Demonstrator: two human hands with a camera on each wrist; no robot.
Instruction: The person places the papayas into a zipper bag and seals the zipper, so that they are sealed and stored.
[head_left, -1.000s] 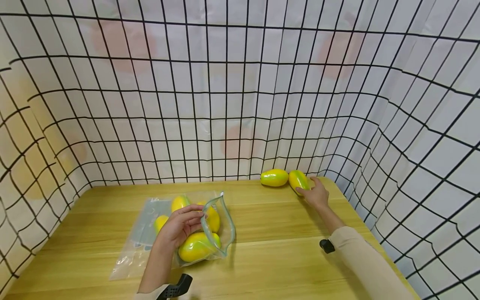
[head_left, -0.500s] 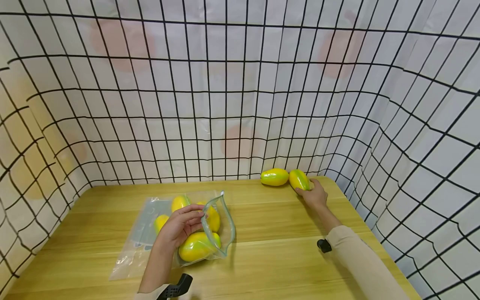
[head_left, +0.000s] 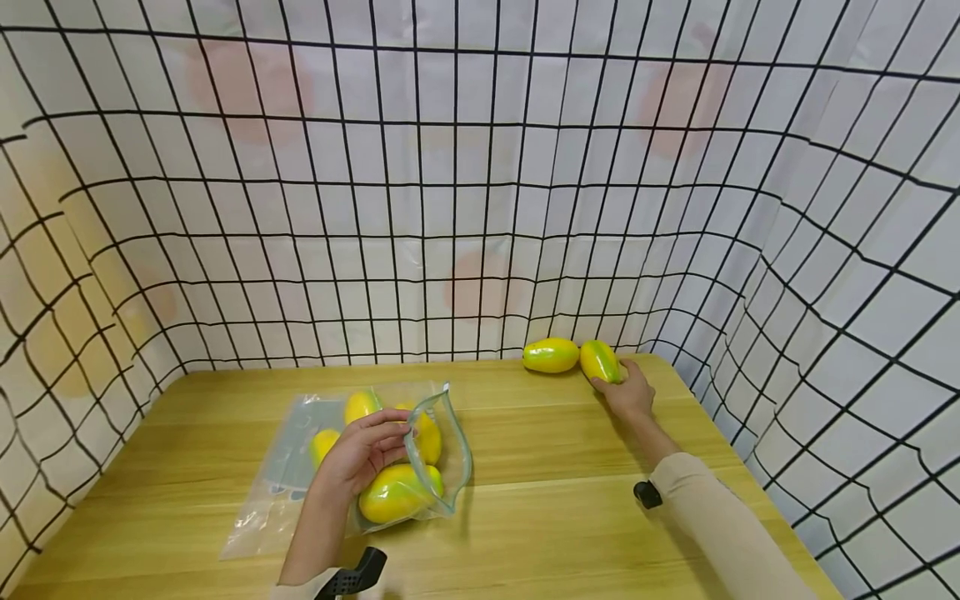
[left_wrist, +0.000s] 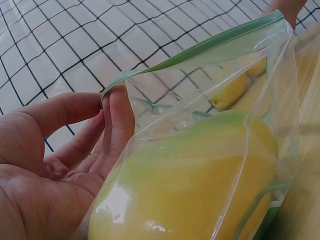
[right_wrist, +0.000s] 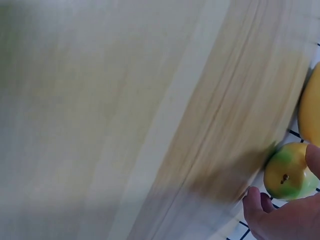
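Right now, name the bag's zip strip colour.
Green: the zip strip shows best in the left wrist view.

I'm working in a small screened-off booth that is looking like a test or recording station, though I can't tell what kind of building is housing it. A wood-grained bench (head_left: 547, 533) is spreading from six o'clock to the back. White sheeting (head_left: 435, 208) is rising at twelve and wrapping round to nine and three; a black grid (head_left: 491, 125) is running across it, with faint reddish blotches (head_left: 483, 287) showing. Black devices (head_left: 648, 495) are sitting at both my wrists.
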